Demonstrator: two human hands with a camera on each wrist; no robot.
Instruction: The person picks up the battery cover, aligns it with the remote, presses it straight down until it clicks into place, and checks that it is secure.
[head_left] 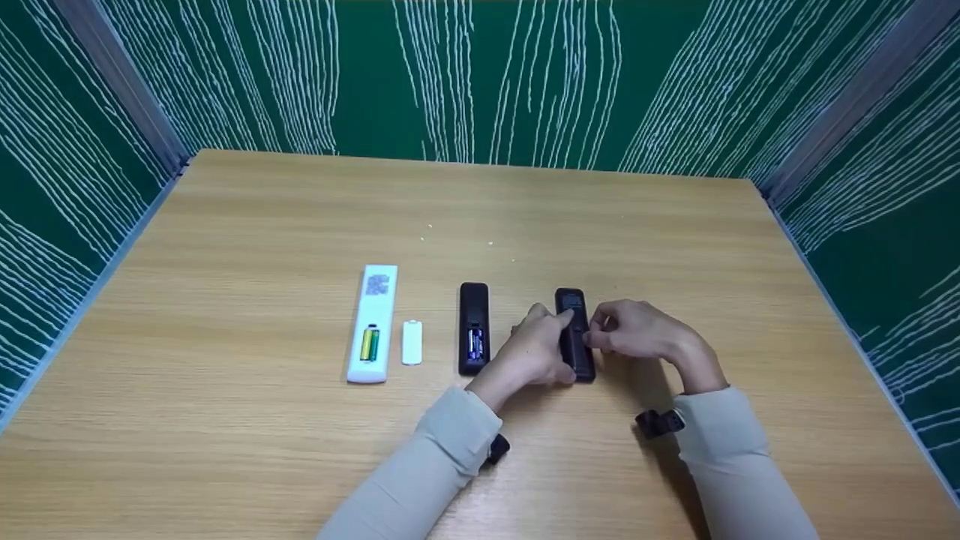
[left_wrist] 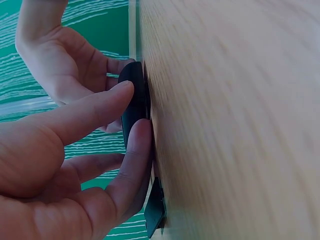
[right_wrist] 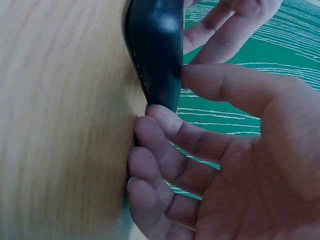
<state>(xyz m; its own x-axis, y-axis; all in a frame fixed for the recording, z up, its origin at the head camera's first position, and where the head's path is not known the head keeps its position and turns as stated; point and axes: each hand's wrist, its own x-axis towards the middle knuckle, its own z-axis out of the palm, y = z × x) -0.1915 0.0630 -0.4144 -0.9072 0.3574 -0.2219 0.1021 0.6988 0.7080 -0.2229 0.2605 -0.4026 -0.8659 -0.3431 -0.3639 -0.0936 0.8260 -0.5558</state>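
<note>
The left hand (head_left: 527,351) grips the rightmost black remote control (head_left: 576,349); the right hand (head_left: 639,330) pinches its edge. Best to brace it flat against the worktop (head_left: 225,450), pressing evenly.

Black remotes (head_left: 577,354) (head_left: 474,304); white remote (head_left: 375,311); yellow and green batteries (head_left: 370,345); green wall (head_left: 367,97), white-streaked.

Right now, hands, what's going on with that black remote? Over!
Left hand and right hand both on rightmost black remote. Remote lying on table. Nearest possible obstacle: middle black remote, beside left hand.
</note>
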